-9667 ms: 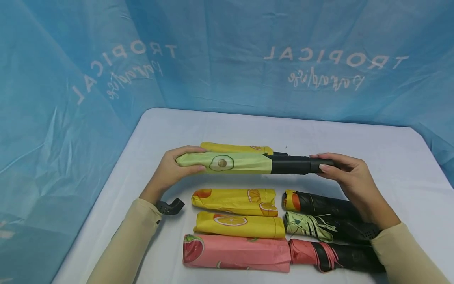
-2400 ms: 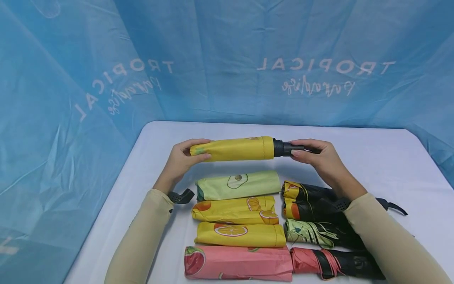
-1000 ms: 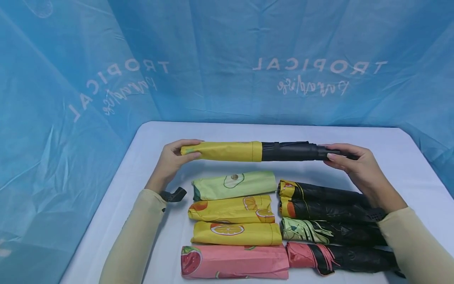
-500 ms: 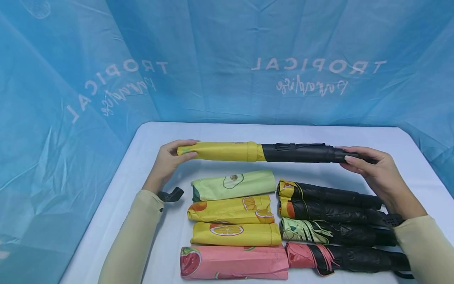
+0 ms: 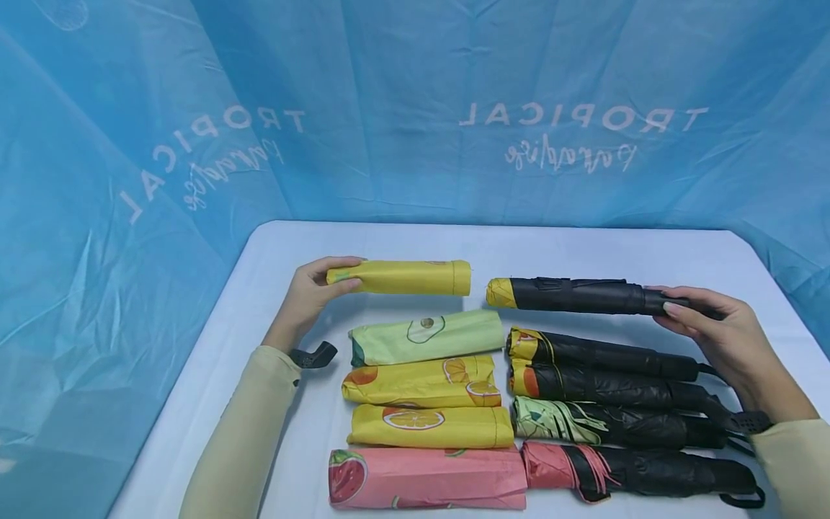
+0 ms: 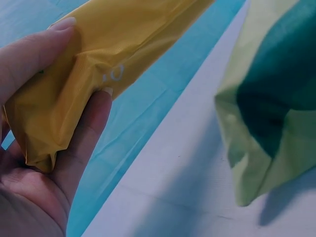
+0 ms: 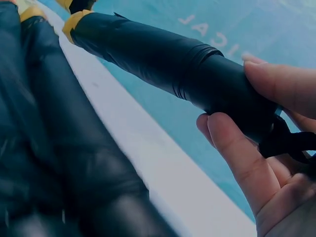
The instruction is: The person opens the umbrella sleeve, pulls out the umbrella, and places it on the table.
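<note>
My left hand (image 5: 310, 292) pinches the closed end of a yellow umbrella sleeve (image 5: 408, 278), held above the table's far half. In the left wrist view the thumb and fingers press its wrinkled tip. My right hand (image 5: 716, 328) grips the handle of a folded black umbrella (image 5: 570, 296) with a yellow tip, a gap between it and the sleeve. A wrist strap (image 7: 291, 143) hangs at its handle end. Below lie a green avocado sleeve (image 5: 428, 337), two yellow fruit sleeves (image 5: 421, 382) and a pink watermelon sleeve (image 5: 428, 478).
On the right, several folded black umbrellas lie in a column: two with yellow ends (image 5: 603, 353), one with a green end (image 5: 622, 424) and one with a pink end (image 5: 648, 470). The white table (image 5: 305, 241) backs onto a blue printed curtain (image 5: 415, 173).
The black umbrella has slid fully out of the yellow sleeve, moving right and toward me with my right hand. Earlier, the avocado-sleeved umbrella was in both hands; its sleeve now lies on the table.
</note>
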Demonstrator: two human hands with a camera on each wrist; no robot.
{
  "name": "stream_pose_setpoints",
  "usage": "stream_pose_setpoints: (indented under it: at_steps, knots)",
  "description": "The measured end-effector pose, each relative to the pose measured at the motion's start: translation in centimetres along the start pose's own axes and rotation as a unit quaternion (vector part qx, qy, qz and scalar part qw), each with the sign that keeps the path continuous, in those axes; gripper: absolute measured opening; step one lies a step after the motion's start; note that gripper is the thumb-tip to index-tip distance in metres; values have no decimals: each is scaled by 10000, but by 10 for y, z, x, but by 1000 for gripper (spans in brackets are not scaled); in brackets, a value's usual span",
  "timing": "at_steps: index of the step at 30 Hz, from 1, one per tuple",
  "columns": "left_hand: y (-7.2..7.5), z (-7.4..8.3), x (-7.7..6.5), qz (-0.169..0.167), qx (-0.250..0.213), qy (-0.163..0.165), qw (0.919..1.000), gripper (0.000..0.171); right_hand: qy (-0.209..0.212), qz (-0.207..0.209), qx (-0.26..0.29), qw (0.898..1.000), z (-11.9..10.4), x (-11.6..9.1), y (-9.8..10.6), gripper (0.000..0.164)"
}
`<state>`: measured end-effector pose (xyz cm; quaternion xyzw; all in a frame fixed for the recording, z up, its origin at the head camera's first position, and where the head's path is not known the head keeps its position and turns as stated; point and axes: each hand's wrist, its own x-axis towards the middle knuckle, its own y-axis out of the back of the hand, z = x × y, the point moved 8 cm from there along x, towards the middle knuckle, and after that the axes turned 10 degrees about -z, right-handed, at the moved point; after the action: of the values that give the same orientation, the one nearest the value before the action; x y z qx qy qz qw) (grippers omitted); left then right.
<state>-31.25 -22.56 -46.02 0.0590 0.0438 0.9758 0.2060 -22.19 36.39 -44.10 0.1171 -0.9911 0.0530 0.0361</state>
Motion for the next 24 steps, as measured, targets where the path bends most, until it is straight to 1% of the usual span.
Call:
stream_pose_setpoints:
  at_steps: [5, 9, 13, 15, 20, 24]
  knots:
    - [-3, -6, 2, -63, -12, 2, 10000, 41, -125, 116, 67, 9998, 11, -8, 13, 32]
    - [-13, -15, 4, -284, 124, 73, 9995, 39, -244, 155, 96, 9995, 19, -12, 22, 32]
    - [-23, -22, 6, -511, 356, 182, 9979, 38, -508, 174, 144, 9985, 30, -18, 29, 32]
    - [-25, -23, 6, -515, 399, 247, 9976, 38, -624, 193, 225, 9976, 35, -22, 31, 32]
    - [-28, -21, 3, -479, 572, 320, 9967, 37, -650, 45, 403, 9971, 42, -26, 31, 33]
    - [-34, -25, 3, -656, 816, 501, 9932, 40, -800, -76, 229, 9965, 45, -27, 29, 33]
